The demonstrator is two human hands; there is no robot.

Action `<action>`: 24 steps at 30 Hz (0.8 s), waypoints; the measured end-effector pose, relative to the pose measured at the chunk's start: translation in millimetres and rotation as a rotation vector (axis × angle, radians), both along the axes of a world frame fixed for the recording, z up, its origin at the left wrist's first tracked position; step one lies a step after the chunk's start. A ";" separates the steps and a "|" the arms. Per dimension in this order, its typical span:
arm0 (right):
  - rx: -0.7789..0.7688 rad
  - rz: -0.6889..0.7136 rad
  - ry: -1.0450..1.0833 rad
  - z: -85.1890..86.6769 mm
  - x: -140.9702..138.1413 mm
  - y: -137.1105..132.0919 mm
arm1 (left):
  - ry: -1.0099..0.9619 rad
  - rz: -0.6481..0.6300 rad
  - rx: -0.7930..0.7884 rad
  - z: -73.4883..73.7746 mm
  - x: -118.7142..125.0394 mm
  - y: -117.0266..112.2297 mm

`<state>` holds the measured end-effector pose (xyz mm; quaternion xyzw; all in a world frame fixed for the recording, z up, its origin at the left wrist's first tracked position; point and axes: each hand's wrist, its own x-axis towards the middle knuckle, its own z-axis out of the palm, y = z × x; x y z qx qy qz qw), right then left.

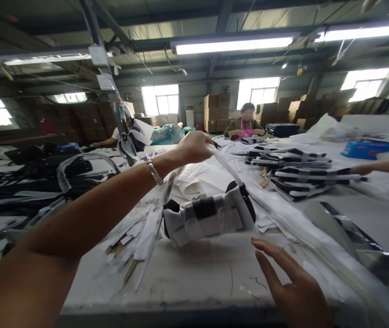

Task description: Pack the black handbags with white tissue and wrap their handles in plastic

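Note:
A small black handbag (211, 214), wrapped in white protective sheeting with a dark band across its middle, hangs or rests just over the white table. Its strap, covered in pale wrapping, rises to my left hand (196, 146), whose fingers are closed around the top of it. A silver bracelet (155, 172) circles my left wrist. To the lower right of the bag, my right hand (292, 282) is held apart from it, fingers stretched out and holding nothing. Whether the bag's underside touches the table I cannot tell.
Paper and card strips (129, 241) lie left of the bag. Stacked black-and-white wrapped pieces (303, 171) sit at the right, where another person's hand (361, 169) touches them. Black bags (60, 168) are heaped at left. A person in a pink apron (245, 127) is across the table.

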<state>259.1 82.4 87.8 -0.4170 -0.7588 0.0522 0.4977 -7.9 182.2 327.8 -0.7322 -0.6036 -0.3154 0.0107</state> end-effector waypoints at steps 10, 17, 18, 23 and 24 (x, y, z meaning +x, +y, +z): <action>-0.243 0.084 -0.024 -25.6 -8.6 23.0 | -0.392 -0.122 -0.455 4.0 -3.2 -3.7; -0.357 0.177 0.076 -14.3 -19.4 20.8 | -0.945 -0.496 -0.650 -7.1 16.8 -22.3; -0.353 0.181 0.105 -7.8 -20.3 18.0 | -0.940 -0.522 -0.642 -9.9 19.8 -23.4; -0.275 0.303 0.112 25.5 -30.3 7.4 | -0.792 -0.595 -0.567 -22.1 22.2 -26.1; -0.273 0.329 0.095 29.5 -35.0 6.6 | -0.772 -0.590 -0.554 -24.1 20.1 -26.5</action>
